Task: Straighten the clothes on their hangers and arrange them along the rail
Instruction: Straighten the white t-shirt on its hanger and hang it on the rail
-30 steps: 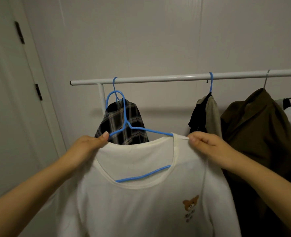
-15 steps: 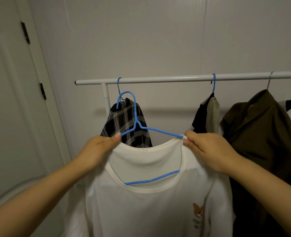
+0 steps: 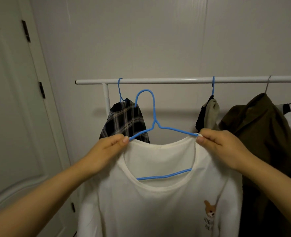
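Wall [image 3: 158,40]: plain pale panels, one vertical seam; a white door [image 3: 13,117] with dark hinges stands at left.

Rail [image 3: 184,81]: white round metal tube, level, carried on a white post [image 3: 106,98] near its left end.

White T-shirt [image 3: 158,202]: soft knit with a ribbed round neck and a small bear print with lettering low at the right (letters only partly legible). It hangs on a thin blue wire hanger [image 3: 154,117], held in front of and below the rail; the hook is free, not on the rail. The hanger's lower bar shows through the neck opening.

Olive jacket [image 3: 261,134]: heavy matt cloth with a collar, on a grey metal hook at right, partly behind the right forearm.

Plaid shirt [image 3: 124,122]: dark check with pale lines, bunched on a blue hanger at the rail's left end, lower part hidden by the T-shirt and left hand.

Black and beige garment [image 3: 208,113]: narrow, seen edge-on, on another blue hanger.

Left hand [image 3: 105,151]: fingers closed, pinching the T-shirt's left shoulder where it meets the hanger arm.

Right hand [image 3: 223,147]: fingers closed, thumb and forefinger nipping the neckband at the right hanger arm.
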